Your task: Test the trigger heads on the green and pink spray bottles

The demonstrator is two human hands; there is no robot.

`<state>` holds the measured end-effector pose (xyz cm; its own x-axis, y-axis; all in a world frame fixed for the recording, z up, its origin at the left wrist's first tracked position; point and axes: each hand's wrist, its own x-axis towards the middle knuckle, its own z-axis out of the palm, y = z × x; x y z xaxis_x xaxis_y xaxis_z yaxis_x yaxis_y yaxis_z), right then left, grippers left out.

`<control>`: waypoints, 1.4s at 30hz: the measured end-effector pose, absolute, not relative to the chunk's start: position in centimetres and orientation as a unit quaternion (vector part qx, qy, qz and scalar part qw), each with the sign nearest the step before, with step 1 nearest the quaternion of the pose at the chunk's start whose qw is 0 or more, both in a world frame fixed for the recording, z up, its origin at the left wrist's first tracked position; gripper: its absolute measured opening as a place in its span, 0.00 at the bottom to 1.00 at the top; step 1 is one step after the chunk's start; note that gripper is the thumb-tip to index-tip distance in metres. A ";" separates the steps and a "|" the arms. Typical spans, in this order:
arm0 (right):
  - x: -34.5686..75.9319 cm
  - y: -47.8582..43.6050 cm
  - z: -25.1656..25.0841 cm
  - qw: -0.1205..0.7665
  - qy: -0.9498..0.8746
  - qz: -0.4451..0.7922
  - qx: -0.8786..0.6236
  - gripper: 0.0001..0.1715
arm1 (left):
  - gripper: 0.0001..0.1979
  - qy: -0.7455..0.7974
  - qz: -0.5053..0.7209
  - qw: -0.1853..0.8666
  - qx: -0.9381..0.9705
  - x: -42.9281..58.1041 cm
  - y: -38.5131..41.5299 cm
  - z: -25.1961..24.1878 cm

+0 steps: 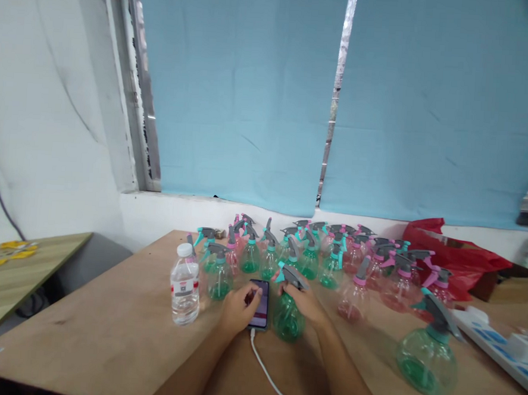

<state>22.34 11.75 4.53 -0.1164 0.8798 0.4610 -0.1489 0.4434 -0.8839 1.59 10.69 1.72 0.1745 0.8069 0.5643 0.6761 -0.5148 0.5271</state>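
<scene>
My right hand [300, 299] grips the neck of a green spray bottle [289, 321] with a grey and turquoise trigger head, which stands upright on the table. Over the left edge of a phone [261, 307] lying face up rests my left hand [238, 306], its fingers curled in with the thumb near the index finger. Whatever those fingers may hold is hidden. The phone's screen is lit, and a white cable [265, 367] runs from its lower end. A clear water bottle [184, 291] with a white cap stands left of my left hand.
Several green and pink spray bottles [308, 263] crowd the back of the wooden table [117, 325]. Another green spray bottle [428, 362] stands at the front right, near a power strip [496, 349]. A red plastic bag [452, 257] and a cardboard box [509, 284] are behind it.
</scene>
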 end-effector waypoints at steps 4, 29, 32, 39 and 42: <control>22.0 11.7 4.7 0.593 -0.576 0.481 -0.291 0.09 | 0.19 0.489 0.417 0.078 0.762 1.6 10.7 1.7; 22.1 10.8 5.5 0.591 -0.595 0.474 -0.267 0.13 | 0.17 0.485 0.405 0.076 0.772 1.7 10.6 1.8; 22.4 11.0 5.1 0.604 -0.570 0.487 -0.270 0.08 | 0.18 0.488 0.399 0.080 0.772 1.7 10.6 1.7; 22.6 11.6 4.6 0.602 -0.599 0.445 -0.285 0.16 | 0.17 0.493 0.395 0.078 0.771 1.8 10.6 1.7; 22.3 11.5 4.3 0.591 -0.609 0.439 -0.295 0.19 | 0.17 0.492 0.397 0.078 0.771 1.8 10.7 1.6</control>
<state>22.30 11.55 4.33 -0.1272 0.8780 0.4614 -0.1588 0.4411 -0.8833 1.77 10.66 1.62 0.2007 0.8203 0.5355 0.6973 -0.5036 0.5101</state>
